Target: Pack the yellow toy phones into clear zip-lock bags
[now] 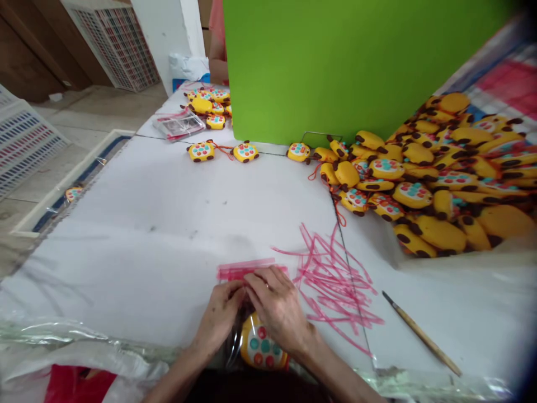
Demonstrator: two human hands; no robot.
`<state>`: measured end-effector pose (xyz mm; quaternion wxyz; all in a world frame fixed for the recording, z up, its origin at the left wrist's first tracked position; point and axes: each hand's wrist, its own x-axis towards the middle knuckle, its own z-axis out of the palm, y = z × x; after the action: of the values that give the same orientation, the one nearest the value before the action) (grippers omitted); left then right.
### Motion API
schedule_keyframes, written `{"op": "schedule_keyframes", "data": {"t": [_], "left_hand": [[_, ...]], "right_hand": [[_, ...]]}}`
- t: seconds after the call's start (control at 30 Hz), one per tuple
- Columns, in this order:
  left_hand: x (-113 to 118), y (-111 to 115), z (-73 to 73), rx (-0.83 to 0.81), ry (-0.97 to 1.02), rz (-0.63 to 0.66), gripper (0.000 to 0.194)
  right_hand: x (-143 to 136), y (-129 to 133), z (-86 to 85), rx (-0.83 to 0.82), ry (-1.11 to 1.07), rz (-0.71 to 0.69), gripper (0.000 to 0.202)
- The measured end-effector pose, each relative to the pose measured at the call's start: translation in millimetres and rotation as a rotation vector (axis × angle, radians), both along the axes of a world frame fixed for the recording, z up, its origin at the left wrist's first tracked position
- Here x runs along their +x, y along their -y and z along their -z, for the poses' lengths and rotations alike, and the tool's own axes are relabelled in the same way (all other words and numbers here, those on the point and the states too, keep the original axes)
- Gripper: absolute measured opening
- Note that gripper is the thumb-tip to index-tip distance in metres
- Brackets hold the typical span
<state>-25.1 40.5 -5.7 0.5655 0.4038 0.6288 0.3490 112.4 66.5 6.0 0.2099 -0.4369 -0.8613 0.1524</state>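
At the table's near edge lies a clear plastic bag [233,348] with a yellow toy [265,344] in it; the toy has a white face with red and teal round buttons. My left hand [221,314] pinches the bag's upper end. Beside it my right hand [280,307] is closed at the same end, its fingertips meeting those of the left. Just beyond my fingers are flat pink strips [247,270], partly covered by my right hand. What exactly lies between the fingertips is hidden.
Loose pink strips [331,280] lie in a tangle at right, near a wooden-handled tool [422,333]. Many yellow toys [413,193] are heaped at far right. A green board [335,67] stands across the table. Flat plastic bags [180,124] lie at back left, near a person's arm [218,61].
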Motion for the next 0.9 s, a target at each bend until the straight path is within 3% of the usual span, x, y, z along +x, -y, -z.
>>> {"op": "schedule_keyframes", "data": {"t": [0.13,0.23,0.4,0.47,0.57,0.67,0.73,0.83,0.9], "left_hand": [[2.9,-2.2,2.2,0.012,0.046,0.075,0.024],[5.4,-2.1,3.8,0.075,-0.040,0.118,0.024],[4.6,2.0,5.4,0.149,-0.195,0.152,0.022],[0.3,4.2,8.0,0.133,-0.174,0.141,0.019],[-8.4,6.0,12.4,0.079,-0.104,0.090,0.018],[-15.8,5.6,14.4,0.041,-0.040,0.061,0.019],[-18.9,5.1,14.6,0.017,0.002,0.062,0.020],[-21.5,5.4,15.6,-0.023,0.053,0.068,0.020],[-22.5,6.1,16.7,-0.042,0.079,0.062,0.021]], "right_hand": [[1.8,-2.0,1.1,-0.016,0.121,-0.037,0.009],[-2.5,-4.6,6.2,-0.002,0.170,-0.062,0.010],[5.1,-10.1,8.7,-0.055,0.035,0.048,0.012],[29.3,-14.0,9.5,-0.121,-0.034,0.163,0.012],[92.9,-19.3,14.6,-0.152,-0.015,0.395,0.013],[164.9,-17.0,19.1,-0.106,0.201,0.660,0.016],[199.0,-10.2,17.4,-0.198,0.354,0.763,0.019],[215.9,1.8,6.6,-0.457,0.290,0.648,0.020],[208.7,6.6,-4.3,-0.448,0.192,0.561,0.030]]}}
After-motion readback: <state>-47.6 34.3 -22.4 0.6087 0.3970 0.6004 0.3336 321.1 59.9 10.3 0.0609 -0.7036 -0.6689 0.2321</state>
